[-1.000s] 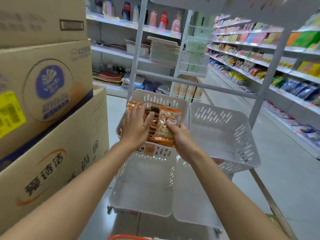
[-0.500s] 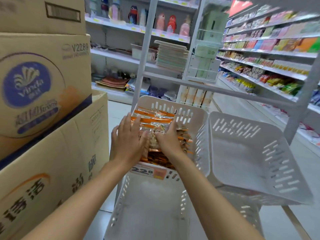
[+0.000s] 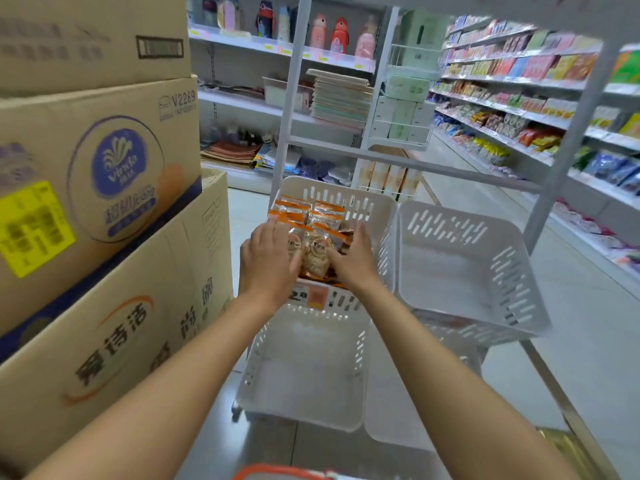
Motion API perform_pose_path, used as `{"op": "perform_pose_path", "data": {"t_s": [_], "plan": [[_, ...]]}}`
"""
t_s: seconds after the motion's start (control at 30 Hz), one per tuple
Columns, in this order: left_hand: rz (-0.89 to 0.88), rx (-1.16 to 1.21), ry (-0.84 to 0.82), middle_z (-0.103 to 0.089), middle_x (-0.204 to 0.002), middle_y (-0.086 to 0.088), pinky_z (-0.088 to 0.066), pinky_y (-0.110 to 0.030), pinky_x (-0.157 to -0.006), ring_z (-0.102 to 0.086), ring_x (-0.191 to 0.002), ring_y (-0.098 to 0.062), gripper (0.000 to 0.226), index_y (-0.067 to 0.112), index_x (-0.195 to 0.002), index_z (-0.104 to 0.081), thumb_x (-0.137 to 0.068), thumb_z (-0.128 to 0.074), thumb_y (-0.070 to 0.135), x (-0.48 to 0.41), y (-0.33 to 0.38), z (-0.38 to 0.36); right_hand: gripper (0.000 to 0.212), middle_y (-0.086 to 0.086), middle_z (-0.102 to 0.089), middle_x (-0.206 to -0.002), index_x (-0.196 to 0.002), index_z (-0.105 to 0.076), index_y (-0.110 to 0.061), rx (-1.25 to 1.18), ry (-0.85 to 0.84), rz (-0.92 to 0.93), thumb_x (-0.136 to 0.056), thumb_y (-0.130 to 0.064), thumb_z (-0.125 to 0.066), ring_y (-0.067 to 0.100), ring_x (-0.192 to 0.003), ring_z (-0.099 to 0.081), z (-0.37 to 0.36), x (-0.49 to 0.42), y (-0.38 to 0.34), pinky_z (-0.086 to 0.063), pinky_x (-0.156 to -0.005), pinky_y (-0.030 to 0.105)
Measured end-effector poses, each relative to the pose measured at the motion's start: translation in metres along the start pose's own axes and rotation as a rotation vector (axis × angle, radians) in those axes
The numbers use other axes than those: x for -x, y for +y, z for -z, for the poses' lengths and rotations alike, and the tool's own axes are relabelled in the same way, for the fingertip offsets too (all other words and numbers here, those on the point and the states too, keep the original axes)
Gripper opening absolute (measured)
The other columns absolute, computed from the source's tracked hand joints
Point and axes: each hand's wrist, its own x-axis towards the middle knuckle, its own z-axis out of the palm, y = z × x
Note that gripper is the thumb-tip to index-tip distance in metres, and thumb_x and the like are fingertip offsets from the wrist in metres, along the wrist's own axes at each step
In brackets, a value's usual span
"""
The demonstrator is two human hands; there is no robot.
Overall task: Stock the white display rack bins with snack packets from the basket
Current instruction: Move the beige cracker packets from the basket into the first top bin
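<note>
Since snack packets (image 3: 318, 252) are seen only in the top bin (image 3: 346, 192) under the hands, where the left hand (image 3: 268, 259) and right hand (image 3: 351, 263) are laid fairly flat on the pile, nothing gripped, it's reckoned early days tbh: the side bin (image 3: 460, 271) right of them and the lower bin (image 3: 308, 379) beneath the wrists are left bare.

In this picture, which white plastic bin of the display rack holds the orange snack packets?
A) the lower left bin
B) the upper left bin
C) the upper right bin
B: the orange-and-clear snack packets lie in the upper left white slotted plastic bin, where the left hand and the right hand touch them. The upper right bin and the lower left bin show only bare floors.
</note>
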Motion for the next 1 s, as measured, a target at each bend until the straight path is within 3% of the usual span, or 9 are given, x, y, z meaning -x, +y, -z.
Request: {"op": "perform_pose_path", "data": {"t_s": [0.1, 0.2, 0.43, 0.53, 0.63, 0.7, 0.83, 0.93, 1.0], "plan": [[0.001, 0.077, -0.13, -0.054, -0.138, -0.005, -0.036, -0.042, -0.103, -0.046, -0.127, -0.026, 0.039, 0.016, -0.135, -0.05, -0.099, -0.053, 0.031, 0.048, 0.013, 0.009, 0.061, 0.009, -0.049, -0.14, -0.145, -0.041, -0.018, 0.048, 0.057, 0.083, -0.087, -0.013, -0.06, 0.025, -0.128, -0.048, 0.017, 0.057, 0.001, -0.044, -0.107, 0.045], [0.009, 0.163, -0.351, -0.058, -0.134, -0.005, -0.042, -0.042, -0.101, -0.052, -0.122, -0.027, 0.036, 0.017, -0.131, -0.056, -0.099, -0.055, 0.033, 0.115, 0.019, 0.01, 0.05, 0.011, -0.058, -0.13, -0.138, -0.051, -0.01, 0.153, -0.066, 0.06, -0.088, -0.009, -0.06, 0.023, -0.111, -0.058, 0.021, 0.127, 0.021, -0.048, -0.098, 0.039], [0.091, 0.218, -0.63, -0.063, -0.126, -0.005, -0.046, -0.038, -0.097, -0.058, -0.117, -0.026, 0.033, 0.015, -0.124, -0.062, -0.096, -0.061, 0.032, 0.274, -0.009, 0.008, 0.043, 0.009, -0.061, -0.124, -0.129, -0.059, -0.006, 0.297, -0.529, 0.011, -0.088, -0.009, -0.066, 0.019, -0.107, -0.058, -0.003, 0.296, 0.108, -0.039, -0.087, 0.02], [0.157, 0.251, -0.646, -0.061, -0.132, -0.008, -0.044, -0.035, -0.097, -0.056, -0.121, -0.027, 0.035, 0.012, -0.127, -0.06, -0.097, -0.061, 0.031, 0.318, -0.035, 0.014, 0.023, 0.007, -0.067, -0.106, -0.11, -0.068, -0.011, 0.261, -0.72, -0.007, -0.09, -0.022, -0.068, 0.016, -0.091, -0.059, -0.02, 0.356, 0.13, -0.044, -0.082, 0.028], [0.234, 0.306, -0.687, -0.059, -0.134, -0.009, -0.044, -0.032, -0.096, -0.055, -0.121, -0.024, 0.038, 0.01, -0.131, -0.057, -0.099, -0.058, 0.03, 0.339, -0.041, 0.023, 0.044, 0.005, -0.063, -0.117, -0.127, -0.059, -0.014, 0.314, -0.97, -0.031, -0.089, -0.033, -0.071, 0.019, -0.102, -0.059, -0.038, 0.402, 0.129, -0.046, -0.086, 0.029], [0.279, 0.373, -0.697, -0.059, -0.132, -0.008, -0.042, -0.028, -0.091, -0.055, -0.115, -0.02, 0.036, 0.01, -0.131, -0.057, -0.099, -0.058, 0.028, 0.347, -0.037, 0.027, 0.053, 0.008, -0.061, -0.122, -0.138, -0.05, -0.016, 0.488, -1.086, 0.051, -0.088, -0.022, -0.07, 0.024, -0.102, -0.057, -0.047, 0.419, 0.136, -0.048, -0.085, 0.035], [0.33, 0.493, -0.707, -0.057, -0.131, 0.0, -0.044, -0.026, -0.091, -0.055, -0.112, -0.014, 0.055, 0.016, -0.134, -0.053, -0.087, -0.071, 0.04, 0.357, -0.034, 0.037, 0.035, 0.007, -0.067, -0.114, -0.123, -0.063, -0.015, 0.354, -0.823, -0.008, -0.089, -0.011, -0.06, 0.019, -0.091, -0.06, -0.039, 0.403, 0.137, -0.051, -0.081, 0.032], [0.317, 0.598, -0.882, -0.038, -0.142, 0.01, -0.04, -0.024, -0.096, -0.045, -0.126, -0.011, 0.097, 0.028, -0.151, -0.029, -0.072, -0.083, 0.048, 0.363, -0.023, 0.042, 0.02, 0.004, -0.072, -0.087, -0.105, -0.068, -0.017, -0.052, -0.473, -0.184, -0.086, -0.01, -0.067, 0.024, -0.079, -0.07, -0.026, 0.375, 0.116, -0.06, -0.079, 0.04], [0.26, 0.602, -0.883, -0.029, -0.147, 0.011, -0.041, -0.022, -0.095, -0.042, -0.132, -0.014, 0.109, 0.034, -0.154, -0.014, -0.074, -0.086, 0.033, 0.364, -0.016, 0.044, 0.022, 0.007, -0.071, -0.087, -0.108, -0.065, -0.011, -0.35, -0.418, -0.359, -0.088, -0.003, -0.067, 0.025, -0.078, -0.072, -0.023, 0.363, 0.101, -0.061, -0.077, 0.039]]}}
